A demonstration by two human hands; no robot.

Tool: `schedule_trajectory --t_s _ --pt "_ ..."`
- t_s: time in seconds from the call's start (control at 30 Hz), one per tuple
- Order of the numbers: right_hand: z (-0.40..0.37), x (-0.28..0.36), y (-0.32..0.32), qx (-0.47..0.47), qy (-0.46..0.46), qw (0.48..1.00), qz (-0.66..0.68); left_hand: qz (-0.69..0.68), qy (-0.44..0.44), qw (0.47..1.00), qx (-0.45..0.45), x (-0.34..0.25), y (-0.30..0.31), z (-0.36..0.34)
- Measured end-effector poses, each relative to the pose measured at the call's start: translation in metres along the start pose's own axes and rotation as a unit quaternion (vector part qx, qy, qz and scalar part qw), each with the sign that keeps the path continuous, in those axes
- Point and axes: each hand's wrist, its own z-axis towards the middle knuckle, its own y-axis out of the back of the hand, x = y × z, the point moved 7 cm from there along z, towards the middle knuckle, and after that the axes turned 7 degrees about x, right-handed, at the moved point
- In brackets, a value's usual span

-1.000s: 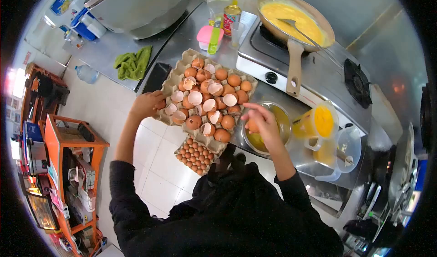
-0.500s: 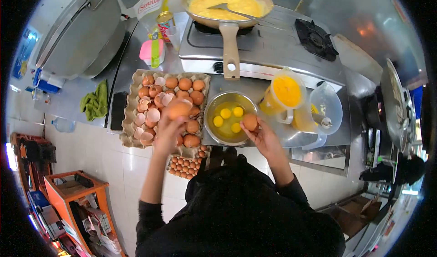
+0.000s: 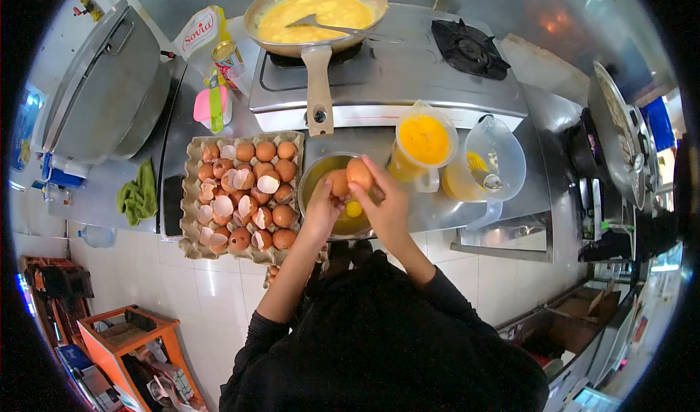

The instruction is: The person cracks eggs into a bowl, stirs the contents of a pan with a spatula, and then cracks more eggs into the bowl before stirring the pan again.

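Observation:
Over the steel bowl (image 3: 310,173), my left hand (image 3: 321,211) is closed around a brown egg (image 3: 337,181). My right hand (image 3: 386,206) grips a second brown egg (image 3: 359,171) right beside it, and the two appear to touch. Yolk (image 3: 354,208) shows in the bowl below; the hands hide most of its contents. Left of the bowl, a cardboard egg tray (image 3: 191,226) carries whole brown eggs and several broken shells (image 3: 222,206). I cannot see a crack in either held egg.
Behind, a pan (image 3: 251,29) of yellow egg mixture with a spatula (image 3: 310,20) sits on the stove (image 3: 408,69), its handle pointing towards me. To the right stand a jug of beaten yolk (image 3: 424,141) and a clear pitcher (image 3: 510,168). A green cloth (image 3: 138,197) lies left.
My left hand has come from the egg tray to the bowl with an egg, meeting the egg in my right hand. The camera view has shifted, so the counter appears further left.

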Motion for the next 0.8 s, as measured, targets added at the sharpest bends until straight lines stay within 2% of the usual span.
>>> schedule_trajectory --t_s 0.03,0.13,0.2,0.3,0.33,0.4,0.53,0.6,0.63,0.7,0.73,0.8 --pt "-0.002 -0.012 -0.001 0.0 -0.056 0.992 0.113 0.006 0.01 1.0 -0.01 0.001 0.006 0.0" --pt "-0.003 -0.026 0.005 -0.013 -0.194 0.937 0.288 0.022 0.018 0.999 -0.031 -0.007 0.01 -0.004" --pt "-0.004 -0.033 0.002 0.034 -0.261 0.899 0.35 0.034 -0.01 0.999 -0.028 -0.022 0.007 -0.008" --pt "-0.007 -0.052 -0.006 0.095 -0.338 0.86 0.37 0.178 -0.083 0.98 0.039 -0.041 0.002 -0.005" --pt "-0.009 -0.059 -0.009 0.115 -0.36 0.851 0.365 0.237 -0.075 0.967 0.05 -0.045 -0.005 -0.004" --pt "-0.009 -0.064 -0.013 0.132 -0.365 0.859 0.333 0.351 -0.057 0.932 0.071 -0.052 -0.021 -0.005" --pt "-0.005 -0.064 -0.018 0.176 -0.321 0.892 0.266 0.322 -0.076 0.943 0.024 -0.046 -0.007 0.001" --pt "0.005 -0.057 -0.015 0.19 -0.203 0.946 0.169 0.322 -0.099 0.941 0.02 -0.045 -0.005 0.001" --pt "0.008 -0.05 -0.013 0.194 -0.142 0.963 0.118 0.353 -0.106 0.93 0.01 -0.044 -0.004 0.001" --pt "0.009 -0.041 -0.009 0.178 -0.094 0.977 0.065 0.412 -0.117 0.904 -0.012 -0.044 -0.004 0.0" --pt "0.01 -0.034 -0.008 0.17 -0.07 0.982 0.039 0.438 -0.154 0.885 -0.022 -0.047 -0.007 -0.001" --pt "0.008 -0.035 -0.007 0.149 -0.097 0.984 -0.027 0.487 -0.224 0.843 -0.043 -0.054 -0.015 -0.006"
